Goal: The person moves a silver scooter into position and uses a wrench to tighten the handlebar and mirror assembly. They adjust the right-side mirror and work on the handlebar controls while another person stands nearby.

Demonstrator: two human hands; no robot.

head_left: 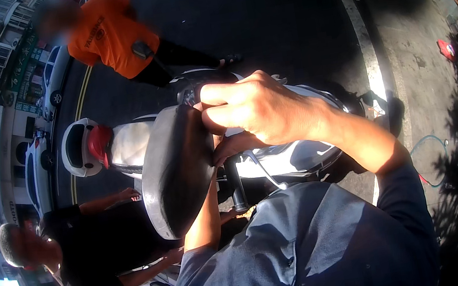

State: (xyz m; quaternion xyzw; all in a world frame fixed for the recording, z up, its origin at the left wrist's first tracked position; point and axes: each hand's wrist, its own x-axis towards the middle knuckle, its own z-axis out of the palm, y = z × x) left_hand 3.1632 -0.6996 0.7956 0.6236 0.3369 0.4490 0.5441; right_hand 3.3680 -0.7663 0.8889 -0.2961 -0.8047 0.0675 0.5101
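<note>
A black rounded housing, shaped like a scooter mirror (176,165), stands large and tilted in front of me. At its right edge is my right hand (251,113), its fingers bent and closed together with the thumb below. What they pinch is hidden. My left forearm (208,220) rises behind the housing, which covers most of my left hand, so its fingers do not show. Below the hands are a black handlebar grip (236,186) and a silver lever (266,171). White scooter bodywork (296,159) lies under my right forearm.
A person in an orange shirt (115,35) stands on the road ahead. Another in black (105,244) is close at my left, arms extended toward the scooters. Behind the housing is a white scooter (80,147) with a red lamp. A thin hose (445,152) lies at right.
</note>
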